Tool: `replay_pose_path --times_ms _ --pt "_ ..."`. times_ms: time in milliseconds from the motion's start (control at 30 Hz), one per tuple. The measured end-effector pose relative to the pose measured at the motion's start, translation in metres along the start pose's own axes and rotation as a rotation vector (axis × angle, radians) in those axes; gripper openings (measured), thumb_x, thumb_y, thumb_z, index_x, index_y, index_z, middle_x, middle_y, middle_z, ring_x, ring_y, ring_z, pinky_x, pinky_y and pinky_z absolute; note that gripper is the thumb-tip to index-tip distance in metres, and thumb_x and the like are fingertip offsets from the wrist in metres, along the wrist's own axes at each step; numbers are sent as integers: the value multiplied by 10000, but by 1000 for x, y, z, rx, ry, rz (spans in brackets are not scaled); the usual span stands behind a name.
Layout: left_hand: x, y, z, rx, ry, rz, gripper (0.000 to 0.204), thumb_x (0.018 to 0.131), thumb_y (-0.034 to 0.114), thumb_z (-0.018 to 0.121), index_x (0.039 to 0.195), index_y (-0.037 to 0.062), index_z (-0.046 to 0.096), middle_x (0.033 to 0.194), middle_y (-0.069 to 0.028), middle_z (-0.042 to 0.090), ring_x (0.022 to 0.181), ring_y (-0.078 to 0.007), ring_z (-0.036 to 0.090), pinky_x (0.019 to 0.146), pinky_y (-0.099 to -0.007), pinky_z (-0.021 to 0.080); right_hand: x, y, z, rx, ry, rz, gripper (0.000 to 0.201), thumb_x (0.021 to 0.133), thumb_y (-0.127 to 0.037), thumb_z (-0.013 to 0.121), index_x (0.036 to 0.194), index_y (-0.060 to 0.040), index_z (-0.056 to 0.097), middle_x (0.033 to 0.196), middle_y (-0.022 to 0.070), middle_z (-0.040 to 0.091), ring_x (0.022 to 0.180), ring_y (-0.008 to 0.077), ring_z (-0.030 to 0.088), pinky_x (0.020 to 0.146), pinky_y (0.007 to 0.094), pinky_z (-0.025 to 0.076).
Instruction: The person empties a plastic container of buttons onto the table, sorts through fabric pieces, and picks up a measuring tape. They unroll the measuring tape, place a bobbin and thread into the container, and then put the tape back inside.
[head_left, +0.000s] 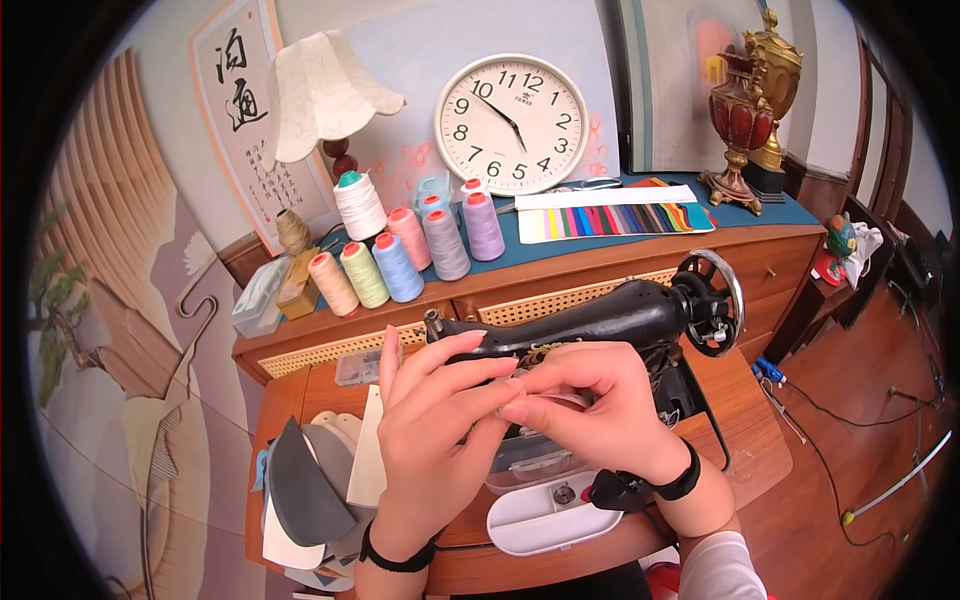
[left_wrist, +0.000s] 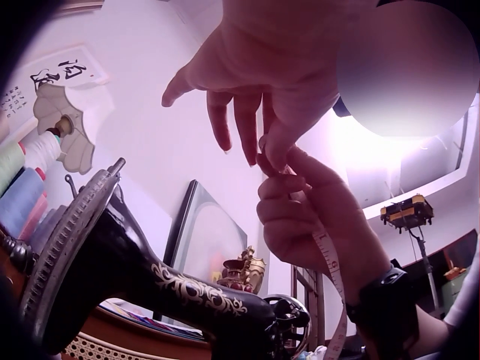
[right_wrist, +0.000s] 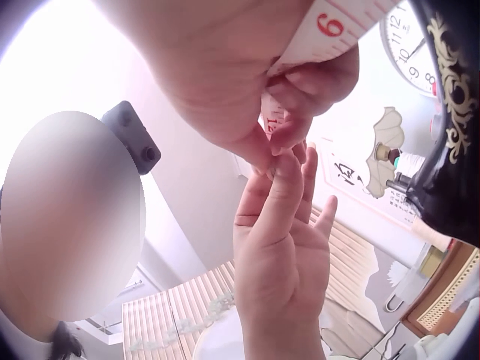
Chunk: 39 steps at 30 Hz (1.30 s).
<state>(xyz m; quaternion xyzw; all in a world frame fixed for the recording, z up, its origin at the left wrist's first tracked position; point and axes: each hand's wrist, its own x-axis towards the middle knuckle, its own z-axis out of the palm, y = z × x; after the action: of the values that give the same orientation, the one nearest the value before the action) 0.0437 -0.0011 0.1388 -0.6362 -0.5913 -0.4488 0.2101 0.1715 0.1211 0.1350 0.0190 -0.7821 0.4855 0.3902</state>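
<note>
A white measuring tape with red numbers runs through the curled fingers of the right hand, which grips it; part trails past the wrist in the left wrist view. The left hand has thumb and index finger pinched together at the right fingertips, its other fingers spread. The tape's end between the fingertips is mostly hidden. Both hands are raised in front of a black sewing machine.
Thread spools, a colour swatch card, a wall clock and a lamp stand behind the machine. Grey and white pattern pieces lie at left. A white tray sits below the hands, near the table's front edge.
</note>
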Motion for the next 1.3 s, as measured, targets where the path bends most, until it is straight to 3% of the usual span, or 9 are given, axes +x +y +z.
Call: replay_pose_path --times_ms 67,133,200,433,567,733,833,933,1300 --pt "0 -1 -1 5 4 -2 228 677 96 779 893 149 730 970 8 696 1066 -246 598 1072 -578 226 0 4 1 82 -19 23 113 857 -114 697 883 -6 715 709 18 670 627 34 572 529 186 425" --pt "0 -4 -3 -236 -18 -90 225 678 83 787 888 143 732 974 -1 703 1086 -260 593 1075 -568 229 -1 5 -1 163 -39 45 111 862 -119 692 883 -14 720 698 10 668 617 32 565 527 185 417" --pt "-1 -9 -3 -363 -32 -96 232 676 70 793 890 135 731 990 -19 704 1097 -273 588 1074 -557 238 -2 3 -4 399 -113 241 123 876 -127 678 887 -11 718 720 14 669 602 42 559 527 191 425" --pt "-5 -13 9 -844 -36 -111 272 666 26 809 910 99 712 1043 -93 695 1134 -317 569 1060 -522 288 -5 8 -1 675 -218 257 143 894 -120 653 939 6 702 792 31 667 620 50 555 546 198 444" --pt "-6 -11 14 -874 -6 -128 250 683 34 797 905 104 706 1048 -82 695 1137 -312 571 1065 -525 285 -3 -1 -5 675 -232 295 145 900 -117 646 959 5 698 810 30 671 637 45 557 563 193 444" --pt "2 -6 0 -306 -85 -86 232 717 55 761 935 118 715 1028 -35 701 1094 -248 602 1077 -544 264 -1 -2 -2 475 -82 288 136 888 -106 662 956 7 696 805 22 673 666 20 552 573 179 437" --pt "0 -7 -1 -280 -93 -133 215 717 57 759 921 115 727 1002 -21 707 1062 -230 618 1080 -550 255 -3 3 3 432 -17 235 126 871 -97 682 933 10 701 779 17 673 690 12 558 582 176 438" --pt "0 -9 -1 -353 -89 -154 189 715 46 759 890 114 737 982 -20 712 1048 -229 625 1083 -545 252 -4 7 5 275 -24 168 103 859 -92 694 897 2 712 748 18 673 668 12 557 566 175 436" --pt "-3 -15 -2 -733 -142 -196 264 683 10 782 925 107 744 1007 -46 696 1113 -264 587 1058 -486 297 -1 5 -7 518 -188 261 104 865 -114 687 892 -21 726 759 35 687 584 38 553 506 183 422"
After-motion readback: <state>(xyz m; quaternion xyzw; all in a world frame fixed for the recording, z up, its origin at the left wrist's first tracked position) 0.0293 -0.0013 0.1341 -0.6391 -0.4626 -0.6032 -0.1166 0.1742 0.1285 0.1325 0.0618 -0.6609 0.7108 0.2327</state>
